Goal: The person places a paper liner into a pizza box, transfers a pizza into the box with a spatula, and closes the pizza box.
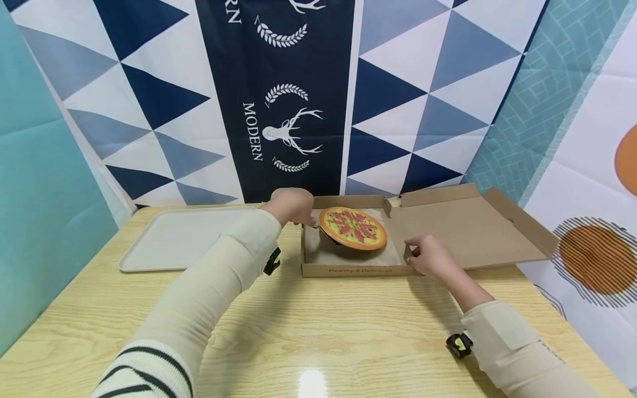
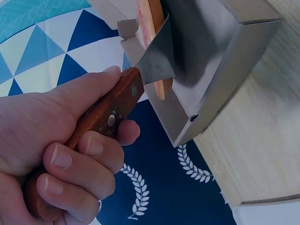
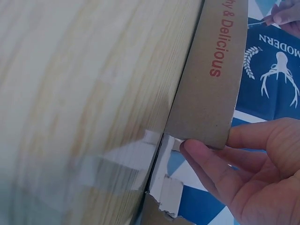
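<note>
Head view: One pizza [image 1: 353, 228], round, orange-rimmed, tilted above the paper-lined floor of an open cardboard box [image 1: 360, 271]. Left hand [image 1: 293, 207] just left of the pizza, over the box's left side. Right hand [image 1: 429, 255] at the box's front right corner, right of the pizza and nearer the wearer. Lid [image 1: 453, 226] folded out to the right. One pale tray [image 1: 174, 243], left of the box, on a wood-grain bench [image 1: 318, 326].

Left wrist view: One spatula [image 2: 110, 110], metal blade, riveted wooden handle; left hand wrapped round the handle. Pizza beyond the fingers, against the blade.

Right wrist view: Right hand pinching the end of the box's front wall, lettered in red; pizza hidden here.
</note>
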{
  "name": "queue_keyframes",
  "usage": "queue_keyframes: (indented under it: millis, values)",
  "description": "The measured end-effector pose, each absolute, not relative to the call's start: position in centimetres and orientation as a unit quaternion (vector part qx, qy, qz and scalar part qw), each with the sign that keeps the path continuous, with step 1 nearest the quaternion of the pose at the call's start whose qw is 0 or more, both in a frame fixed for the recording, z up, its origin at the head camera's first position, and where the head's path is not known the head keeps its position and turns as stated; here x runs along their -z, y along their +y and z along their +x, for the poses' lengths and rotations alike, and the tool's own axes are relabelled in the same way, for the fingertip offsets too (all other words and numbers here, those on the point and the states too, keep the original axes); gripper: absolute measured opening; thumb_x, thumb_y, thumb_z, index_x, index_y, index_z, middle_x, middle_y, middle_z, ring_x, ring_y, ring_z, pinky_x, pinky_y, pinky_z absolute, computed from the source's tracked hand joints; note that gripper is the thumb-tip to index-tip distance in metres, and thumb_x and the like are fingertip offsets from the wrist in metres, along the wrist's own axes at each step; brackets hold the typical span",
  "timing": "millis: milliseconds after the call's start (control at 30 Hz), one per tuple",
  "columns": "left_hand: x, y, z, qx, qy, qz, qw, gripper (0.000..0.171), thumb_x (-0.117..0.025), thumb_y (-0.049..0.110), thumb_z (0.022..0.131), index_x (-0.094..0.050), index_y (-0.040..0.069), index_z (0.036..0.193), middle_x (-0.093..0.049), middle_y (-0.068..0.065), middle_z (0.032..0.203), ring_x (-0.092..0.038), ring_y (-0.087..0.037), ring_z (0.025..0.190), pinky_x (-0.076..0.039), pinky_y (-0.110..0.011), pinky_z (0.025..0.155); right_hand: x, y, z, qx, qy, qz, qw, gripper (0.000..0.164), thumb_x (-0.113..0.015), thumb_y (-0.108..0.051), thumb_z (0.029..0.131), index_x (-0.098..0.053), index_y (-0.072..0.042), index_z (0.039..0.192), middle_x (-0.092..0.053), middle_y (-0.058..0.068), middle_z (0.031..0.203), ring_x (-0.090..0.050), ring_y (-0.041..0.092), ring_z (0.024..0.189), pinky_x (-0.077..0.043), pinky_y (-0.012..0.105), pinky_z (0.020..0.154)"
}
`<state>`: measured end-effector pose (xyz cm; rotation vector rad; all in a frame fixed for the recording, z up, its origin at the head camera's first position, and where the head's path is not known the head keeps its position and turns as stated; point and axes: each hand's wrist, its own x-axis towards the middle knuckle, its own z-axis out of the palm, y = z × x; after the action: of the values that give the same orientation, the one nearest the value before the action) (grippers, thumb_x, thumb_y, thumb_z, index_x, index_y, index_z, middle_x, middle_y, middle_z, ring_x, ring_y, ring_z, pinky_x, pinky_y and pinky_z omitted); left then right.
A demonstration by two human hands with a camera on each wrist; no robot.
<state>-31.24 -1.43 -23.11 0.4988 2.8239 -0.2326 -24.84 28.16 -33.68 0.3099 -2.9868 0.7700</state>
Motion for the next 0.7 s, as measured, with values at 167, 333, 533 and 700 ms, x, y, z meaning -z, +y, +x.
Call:
queue_keyframes:
  millis: [167,333,533,700]
  values:
    - [22.7,-1.4,-31.6,0.084,0.973,0.174,0.127,0.037,-0.063,0.050,0.091,-0.069,0.015,0.081,-0.071,0.000,0.085,-0.060,-0.015,0.077,-0.048,-0.041,0.074,33.7,28.1,-24.8,-0.243,-0.965,0.098,0.021,0.049,-0.065,0.003,0.080,-0.054,0.016,0.125,-0.069,0.020,0.087,-0.064,0.016,0.059,-0.053,0.045,0.072]
    - [22.7,-1.9,-32.0,0.083,0.973,0.181,0.119,0.038,-0.064,0.051,0.090,-0.068,0.015,0.079,-0.071,-0.002,0.088,-0.059,-0.016,0.078,-0.049,-0.041,0.074,33.8,28.0,-24.8,-0.246,-0.965,0.092,0.019,0.049,-0.065,0.003,0.080,-0.054,0.016,0.125,-0.069,0.019,0.087,-0.064,0.016,0.060,-0.053,0.044,0.072]
    - [22.6,-2.4,-32.2,0.088,0.970,0.193,0.118,0.040,-0.064,0.052,0.090,-0.068,0.014,0.078,-0.068,0.002,0.080,-0.059,-0.017,0.078,-0.049,-0.042,0.075,33.7,27.9,-24.7,-0.248,-0.965,0.087,0.020,0.049,-0.065,0.003,0.079,-0.055,0.015,0.125,-0.069,0.019,0.086,-0.064,0.016,0.060,-0.053,0.044,0.071]
    - [22.3,-2.4,-32.3,0.093,0.967,0.199,0.130,0.040,-0.063,0.051,0.091,-0.069,0.014,0.079,-0.067,0.003,0.076,-0.057,-0.016,0.074,-0.048,-0.039,0.070,33.7,28.1,-24.7,-0.254,-0.963,0.087,0.021,0.049,-0.065,0.004,0.079,-0.054,0.016,0.125,-0.069,0.018,0.085,-0.064,0.016,0.060,-0.053,0.043,0.070]
